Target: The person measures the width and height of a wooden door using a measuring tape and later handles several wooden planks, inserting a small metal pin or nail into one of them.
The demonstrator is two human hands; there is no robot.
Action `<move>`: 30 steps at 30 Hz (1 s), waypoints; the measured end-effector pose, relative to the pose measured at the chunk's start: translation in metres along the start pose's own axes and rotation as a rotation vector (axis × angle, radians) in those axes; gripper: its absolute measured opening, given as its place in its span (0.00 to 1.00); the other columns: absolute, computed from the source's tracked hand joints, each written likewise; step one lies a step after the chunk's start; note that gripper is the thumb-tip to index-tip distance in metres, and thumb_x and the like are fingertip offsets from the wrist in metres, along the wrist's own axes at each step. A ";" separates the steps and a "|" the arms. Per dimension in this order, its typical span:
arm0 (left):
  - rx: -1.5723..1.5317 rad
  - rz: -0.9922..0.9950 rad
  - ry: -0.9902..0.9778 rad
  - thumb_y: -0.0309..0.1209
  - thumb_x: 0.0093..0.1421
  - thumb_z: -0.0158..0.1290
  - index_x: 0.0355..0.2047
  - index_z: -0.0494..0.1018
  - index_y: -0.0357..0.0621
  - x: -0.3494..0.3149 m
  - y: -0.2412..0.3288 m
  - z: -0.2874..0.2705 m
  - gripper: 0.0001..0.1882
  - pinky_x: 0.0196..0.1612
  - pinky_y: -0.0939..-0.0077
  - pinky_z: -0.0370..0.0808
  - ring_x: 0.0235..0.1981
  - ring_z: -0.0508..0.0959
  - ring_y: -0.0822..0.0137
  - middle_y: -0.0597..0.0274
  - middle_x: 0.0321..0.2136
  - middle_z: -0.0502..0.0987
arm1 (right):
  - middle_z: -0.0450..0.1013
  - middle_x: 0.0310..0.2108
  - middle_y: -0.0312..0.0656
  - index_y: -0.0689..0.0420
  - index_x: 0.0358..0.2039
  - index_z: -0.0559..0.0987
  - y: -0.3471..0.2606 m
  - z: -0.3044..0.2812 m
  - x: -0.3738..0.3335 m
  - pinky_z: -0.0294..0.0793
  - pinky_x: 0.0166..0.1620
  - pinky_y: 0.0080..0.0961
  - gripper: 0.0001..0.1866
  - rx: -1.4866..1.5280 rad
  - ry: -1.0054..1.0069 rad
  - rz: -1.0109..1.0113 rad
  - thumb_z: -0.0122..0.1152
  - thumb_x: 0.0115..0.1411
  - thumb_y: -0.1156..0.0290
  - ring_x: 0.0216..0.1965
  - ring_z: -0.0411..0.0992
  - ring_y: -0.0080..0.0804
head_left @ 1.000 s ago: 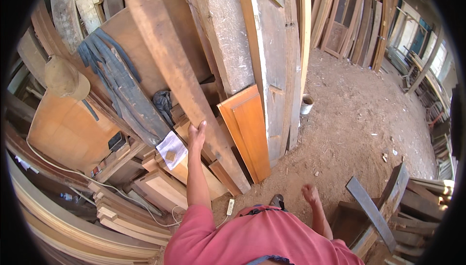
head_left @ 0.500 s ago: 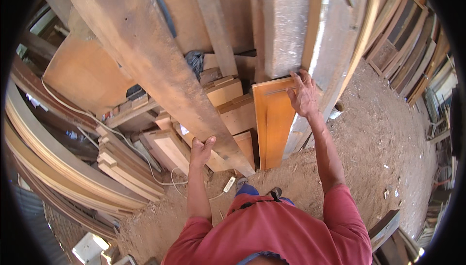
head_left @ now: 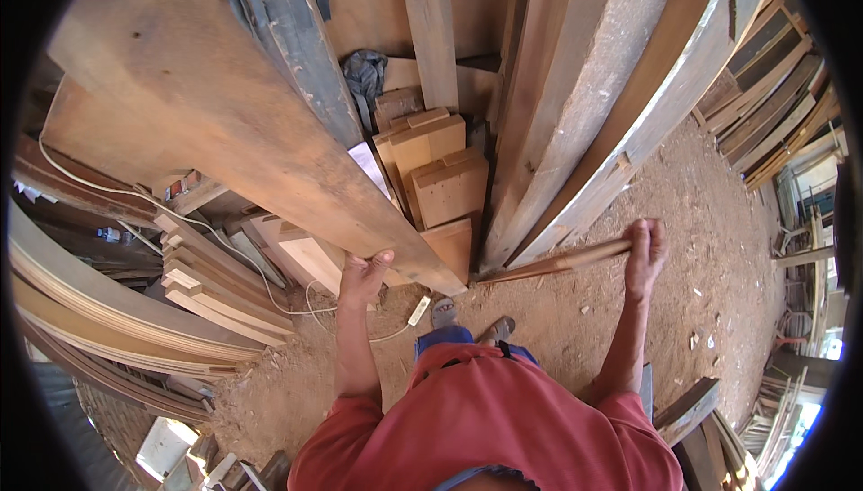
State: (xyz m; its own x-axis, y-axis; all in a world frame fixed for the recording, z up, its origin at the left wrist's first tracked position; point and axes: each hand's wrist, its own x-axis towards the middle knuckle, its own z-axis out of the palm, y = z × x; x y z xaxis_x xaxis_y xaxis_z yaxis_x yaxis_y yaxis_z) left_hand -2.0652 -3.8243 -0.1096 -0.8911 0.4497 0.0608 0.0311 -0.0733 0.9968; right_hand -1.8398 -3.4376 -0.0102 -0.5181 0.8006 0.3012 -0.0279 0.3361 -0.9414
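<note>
My left hand (head_left: 363, 281) is closed on the edge of a wide brown plank (head_left: 261, 140), which leans at a slant with its foot on the ground just ahead of my feet. Out to the right, my right hand (head_left: 644, 257) grips the top end of a wooden panel (head_left: 562, 262). This panel shows almost edge-on, its lower end near the foot of the upright boards. Between the plank and those boards stand several short wood blocks (head_left: 449, 187). Both hands' fingers are wrapped round the wood and partly hidden.
Tall boards (head_left: 575, 77) lean to the right of the blocks. Curved stacked timber (head_left: 117, 311) fills the left side, with a white cable and a power strip (head_left: 418, 311) near my feet. More planks (head_left: 778, 95) lean at far right. A timber piece (head_left: 688, 410) lies by my right elbow.
My right hand has swung the orange panel away from the upright boards, to the right and toward me, uncovering the boards behind. My left hand keeps its hold on the wide plank.
</note>
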 end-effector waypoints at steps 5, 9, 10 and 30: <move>-0.014 0.012 0.114 0.34 0.58 0.60 0.44 0.70 0.39 0.016 0.002 -0.006 0.17 0.43 0.79 0.70 0.36 0.73 0.76 0.70 0.35 0.76 | 0.67 0.24 0.36 0.56 0.26 0.70 0.018 -0.040 -0.032 0.70 0.37 0.27 0.13 0.153 0.082 0.097 0.50 0.65 0.63 0.26 0.64 0.22; -0.018 -0.056 0.135 0.36 0.57 0.61 0.44 0.70 0.39 0.026 0.000 -0.015 0.20 0.43 0.79 0.70 0.36 0.73 0.75 0.69 0.35 0.76 | 0.69 0.25 0.40 0.57 0.24 0.70 0.007 -0.033 -0.036 0.67 0.41 0.30 0.19 0.217 0.206 0.175 0.46 0.66 0.57 0.30 0.66 0.29; -0.023 -0.046 0.132 0.36 0.56 0.62 0.44 0.69 0.39 0.029 -0.001 -0.017 0.21 0.43 0.78 0.70 0.36 0.73 0.75 0.69 0.35 0.76 | 0.68 0.24 0.40 0.57 0.24 0.69 0.008 -0.031 -0.035 0.67 0.41 0.30 0.19 0.241 0.215 0.191 0.45 0.66 0.57 0.30 0.66 0.30; -0.027 -0.005 -0.019 0.33 0.58 0.57 0.45 0.71 0.36 0.050 0.014 0.000 0.17 0.46 0.75 0.69 0.39 0.74 0.72 0.64 0.38 0.77 | 0.65 0.14 0.38 0.53 0.16 0.63 0.036 -0.016 0.008 0.63 0.24 0.26 0.25 -0.005 0.123 0.164 0.40 0.66 0.52 0.18 0.63 0.26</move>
State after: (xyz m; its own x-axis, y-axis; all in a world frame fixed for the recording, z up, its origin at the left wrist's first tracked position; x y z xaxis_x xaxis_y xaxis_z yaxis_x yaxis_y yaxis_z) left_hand -2.1095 -3.8032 -0.0924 -0.8824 0.4671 0.0572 0.0140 -0.0953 0.9954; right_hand -1.8307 -3.4115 -0.0391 -0.4065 0.8994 0.1604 0.0524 0.1982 -0.9788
